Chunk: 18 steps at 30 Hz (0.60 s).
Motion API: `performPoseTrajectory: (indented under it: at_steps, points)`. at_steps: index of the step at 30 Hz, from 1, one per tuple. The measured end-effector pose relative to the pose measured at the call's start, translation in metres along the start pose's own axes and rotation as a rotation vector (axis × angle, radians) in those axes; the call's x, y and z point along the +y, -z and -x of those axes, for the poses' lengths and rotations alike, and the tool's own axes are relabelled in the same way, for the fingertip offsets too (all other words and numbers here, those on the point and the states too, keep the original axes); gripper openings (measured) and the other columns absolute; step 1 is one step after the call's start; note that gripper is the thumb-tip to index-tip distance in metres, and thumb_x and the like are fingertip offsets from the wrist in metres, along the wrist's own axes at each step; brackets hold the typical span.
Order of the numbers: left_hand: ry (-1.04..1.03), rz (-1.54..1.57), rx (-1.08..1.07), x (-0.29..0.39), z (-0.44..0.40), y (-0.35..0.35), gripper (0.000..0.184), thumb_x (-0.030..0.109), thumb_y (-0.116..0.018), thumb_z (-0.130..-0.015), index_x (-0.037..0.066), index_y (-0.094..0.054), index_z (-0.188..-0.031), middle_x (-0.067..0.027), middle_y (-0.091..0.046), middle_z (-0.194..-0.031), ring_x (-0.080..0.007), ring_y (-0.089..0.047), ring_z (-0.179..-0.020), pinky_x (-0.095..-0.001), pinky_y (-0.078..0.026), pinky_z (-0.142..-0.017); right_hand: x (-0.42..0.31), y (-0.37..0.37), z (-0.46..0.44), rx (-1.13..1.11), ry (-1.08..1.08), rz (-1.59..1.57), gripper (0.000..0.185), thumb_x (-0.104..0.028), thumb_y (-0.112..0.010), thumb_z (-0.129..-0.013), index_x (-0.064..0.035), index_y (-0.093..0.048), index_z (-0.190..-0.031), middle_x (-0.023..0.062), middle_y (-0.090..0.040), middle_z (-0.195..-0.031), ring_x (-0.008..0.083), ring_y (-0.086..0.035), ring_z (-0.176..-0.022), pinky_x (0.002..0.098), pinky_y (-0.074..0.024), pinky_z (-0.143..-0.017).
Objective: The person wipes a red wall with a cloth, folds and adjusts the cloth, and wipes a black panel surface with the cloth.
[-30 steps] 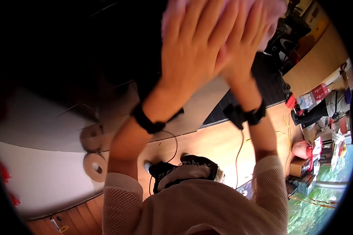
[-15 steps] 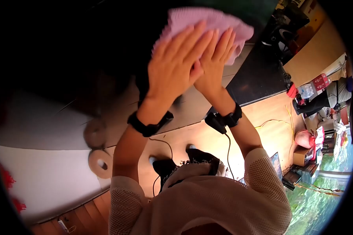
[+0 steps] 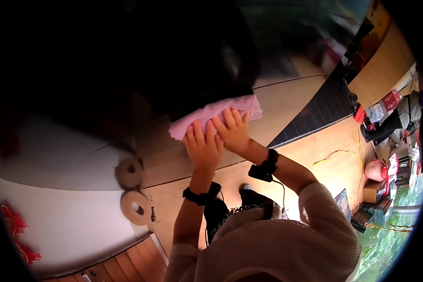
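Note:
A pink ribbed cloth [image 3: 216, 109] lies pressed against a large dark glossy panel [image 3: 192, 56] that reflects the room. My left hand [image 3: 203, 151] rests on the cloth's lower left part, fingers stretched out and slightly apart. Beside it, my right hand [image 3: 234, 134] presses on the cloth further right, its fingers spread too. The hands are close together, and the cloth sticks out past the fingertips. Each wrist wears a black band with a small box, the left band [image 3: 202, 194] and the right band [image 3: 265, 167]. The cloth's underside is hidden.
A round tan disc with a hole [image 3: 135, 207] stands at the left by a white surface [image 3: 80, 211], with red fringed decorations [image 3: 28, 254] near it. On the wooden floor lies a yellow cord [image 3: 336, 152]. Boxes [image 3: 372, 192] and bags are piled at the right near a window.
Both hands and the cloth have moved down the panel, closer to my body. The cloth now looks narrower, and both arms are more bent.

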State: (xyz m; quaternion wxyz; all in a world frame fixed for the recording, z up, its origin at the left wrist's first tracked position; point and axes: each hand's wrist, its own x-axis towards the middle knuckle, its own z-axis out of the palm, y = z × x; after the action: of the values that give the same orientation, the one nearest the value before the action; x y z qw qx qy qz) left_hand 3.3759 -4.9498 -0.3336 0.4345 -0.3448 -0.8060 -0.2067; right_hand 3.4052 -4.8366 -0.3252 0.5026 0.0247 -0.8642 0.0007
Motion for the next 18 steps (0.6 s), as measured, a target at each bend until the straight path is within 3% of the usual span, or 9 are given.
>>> performPoseTrajectory:
  at_steps: [4,5,6,9,11,14,16,17,18]
  points:
    - [-0.057,0.004,-0.052,-0.037,-0.024,0.032,0.043,0.024,-0.048,-0.082,0.002,-0.043,-0.119,-0.0257,-0.034,-0.125,-0.0437,-0.037,-0.106,-0.0567,-0.032,-0.085,-0.025,0.002,-0.038,-0.066,0.072,-0.064,0.043,-0.029,-0.055,-0.071,-0.0231,-0.053,-0.113,0.0025,-0.047,-0.119,0.0162,-0.046,-0.098,0.0413,-0.0364,-0.075]
    - [-0.070,-0.004,-0.124,-0.046,-0.017,0.034,0.051,0.025,-0.047,-0.083,-0.005,-0.035,-0.123,-0.0338,-0.026,-0.127,-0.0520,-0.031,-0.110,-0.0609,-0.027,-0.089,-0.030,-0.006,-0.036,-0.095,0.105,-0.092,0.043,-0.029,-0.055,-0.071,-0.0229,-0.053,-0.114,0.0012,-0.047,-0.118,0.0153,-0.045,-0.097,0.0412,-0.0364,-0.075]
    - [-0.043,-0.008,-0.130,-0.048,-0.007,0.031,0.053,0.026,-0.047,-0.083,-0.006,-0.032,-0.123,-0.0371,-0.023,-0.127,-0.0548,-0.028,-0.111,-0.0626,-0.024,-0.090,-0.029,-0.010,-0.034,-0.123,0.122,-0.108,0.043,-0.029,-0.054,-0.071,-0.0228,-0.052,-0.114,-0.0001,-0.046,-0.117,0.0144,-0.045,-0.096,0.0410,-0.0363,-0.076]
    - [0.046,0.033,-0.116,-0.042,0.016,0.007,0.060,0.028,-0.047,-0.083,-0.011,-0.026,-0.124,-0.0463,-0.013,-0.124,-0.0625,-0.019,-0.112,-0.0676,-0.017,-0.090,-0.012,-0.013,-0.025,-0.085,0.333,-0.086,0.046,-0.028,-0.055,-0.070,-0.0263,-0.052,-0.116,-0.0136,-0.048,-0.114,0.0017,-0.046,-0.087,0.0289,-0.0357,-0.075]
    - [0.179,0.109,-0.083,-0.015,0.026,-0.010,0.064,0.029,-0.046,-0.083,-0.014,-0.022,-0.125,-0.0512,-0.007,-0.122,-0.0664,-0.013,-0.113,-0.0707,-0.012,-0.090,0.005,-0.012,-0.018,-0.076,0.392,-0.020,0.045,-0.029,-0.056,-0.070,-0.0302,-0.052,-0.116,-0.0175,-0.050,-0.111,-0.0008,-0.046,-0.085,0.0254,-0.0348,-0.073]
    - [0.074,0.049,-0.067,0.005,0.046,-0.049,0.064,0.032,-0.048,-0.083,-0.014,-0.026,-0.121,-0.0518,-0.016,-0.115,-0.0658,-0.024,-0.106,-0.0735,-0.016,-0.083,0.036,-0.019,0.018,-0.097,0.342,0.033,0.037,-0.031,-0.054,-0.070,-0.0350,-0.055,-0.107,-0.0182,-0.053,-0.103,-0.0012,-0.047,-0.082,0.0258,-0.0341,-0.072]
    - [-0.030,-0.069,-0.242,0.036,0.050,-0.062,0.058,0.037,-0.051,-0.082,-0.006,-0.037,-0.117,-0.0420,-0.034,-0.110,-0.0562,-0.036,-0.100,-0.0652,-0.030,-0.080,0.071,-0.019,0.049,-0.107,0.290,0.071,0.025,-0.033,-0.053,-0.070,-0.0362,-0.056,-0.095,-0.0154,-0.054,-0.094,0.0008,-0.047,-0.078,0.0287,-0.0337,-0.069]
    - [-0.048,0.006,-0.287,0.052,0.043,-0.068,0.053,0.040,-0.052,-0.081,-0.001,-0.043,-0.113,-0.0324,-0.040,-0.108,-0.0470,-0.041,-0.098,-0.0586,-0.034,-0.076,0.092,-0.018,0.068,-0.114,0.271,0.094,0.018,-0.035,-0.052,-0.070,-0.0359,-0.056,-0.087,-0.0132,-0.054,-0.088,0.0025,-0.048,-0.076,0.0305,-0.0333,-0.068]
    - [-0.065,0.082,-0.330,0.069,0.036,-0.077,0.049,0.043,-0.054,-0.080,0.005,-0.048,-0.110,-0.0229,-0.047,-0.105,-0.0379,-0.046,-0.096,-0.0519,-0.038,-0.072,0.118,-0.015,0.090,-0.201,0.282,0.084,0.031,-0.038,-0.057,-0.068,-0.0272,-0.058,-0.097,-0.0064,-0.054,-0.107,0.0083,-0.050,-0.095,0.0314,-0.0357,-0.076]
